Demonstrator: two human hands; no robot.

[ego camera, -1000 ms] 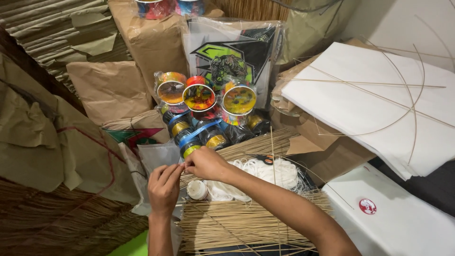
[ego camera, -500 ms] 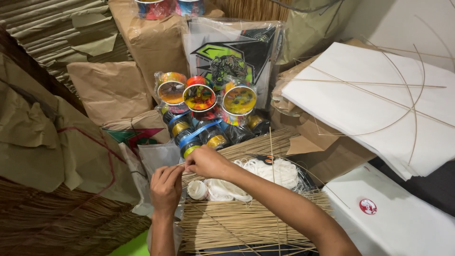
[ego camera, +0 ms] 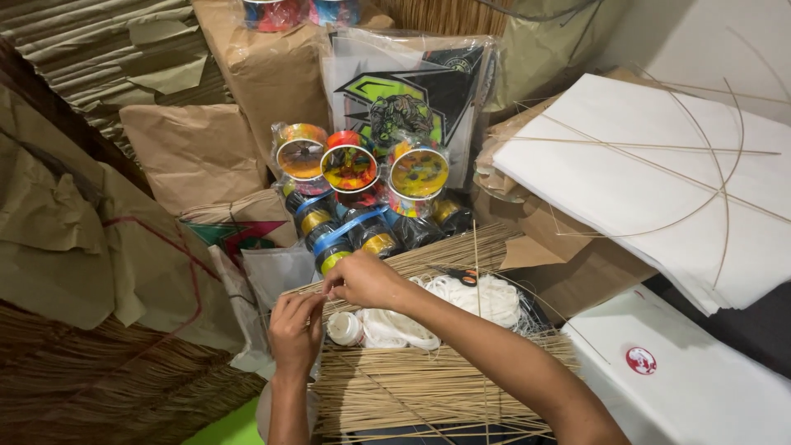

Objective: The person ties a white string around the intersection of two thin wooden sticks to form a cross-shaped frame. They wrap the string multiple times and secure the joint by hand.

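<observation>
The work goes on in a crowded corner heaped with crumpled brown paper packages (ego camera: pixel 194 148), with bundles of thin bamboo sticks (ego camera: pixel 428 383) laid flat just below and beside the hands. Above the hands stands a cluster of bright, plastic-wrapped kite-line reels (ego camera: pixel 350 169), and behind those leans a bagged printed kite (ego camera: pixel 412 91). Up and to the right of the hands lies a stack of white paper kites (ego camera: pixel 626 181) with bowed stick frames; lower right sits a white box (ego camera: pixel 700 387). Just right of the hands rests a pile of white string (ego camera: pixel 461 301), with a small white bottle (ego camera: pixel 344 328) between the forearms. The left hand (ego camera: pixel 295 330) comes up from the bottom edge, fingers curled upward and pinched together. The right hand (ego camera: pixel 362 280) reaches in from the lower right on a long slanting forearm, fingers closed in a pinch just above the left. Between the two pinches is something very thin, seemingly a single stick or thread (ego camera: pixel 323 294); it is too fine to say which, or to tell how its length runs.
</observation>
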